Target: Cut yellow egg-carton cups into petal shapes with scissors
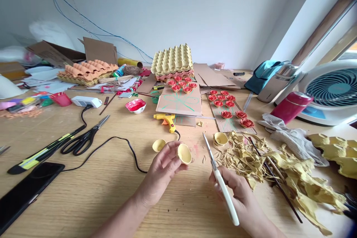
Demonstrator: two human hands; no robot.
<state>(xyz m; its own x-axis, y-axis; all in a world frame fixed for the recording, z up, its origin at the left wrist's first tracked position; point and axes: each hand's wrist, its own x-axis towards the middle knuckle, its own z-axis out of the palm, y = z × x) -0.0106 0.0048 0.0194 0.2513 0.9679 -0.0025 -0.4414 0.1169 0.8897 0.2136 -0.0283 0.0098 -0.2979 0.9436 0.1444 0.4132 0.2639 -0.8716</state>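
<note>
My left hand (161,169) pinches a small yellow egg-carton cup (184,153) just above the wooden table (106,178). My right hand (237,193) is closed round white-handled scissors (220,180), blades together and pointing up and away. Another cut yellow cup (158,145) lies on the table just left of the held one. A small stack of cut cups (221,139) sits to the right of the blade tip. A heap of yellow carton scraps (279,171) spreads out on the right.
A yellow glue gun (167,120) with black cord lies behind my hands. Black scissors (83,139), a utility knife (41,153) and a phone (26,189) lie left. Red paper roses (225,106) on cardboard, stacked egg trays (173,61), a red-paint bowl (135,106), a fan (331,91) stand farther back.
</note>
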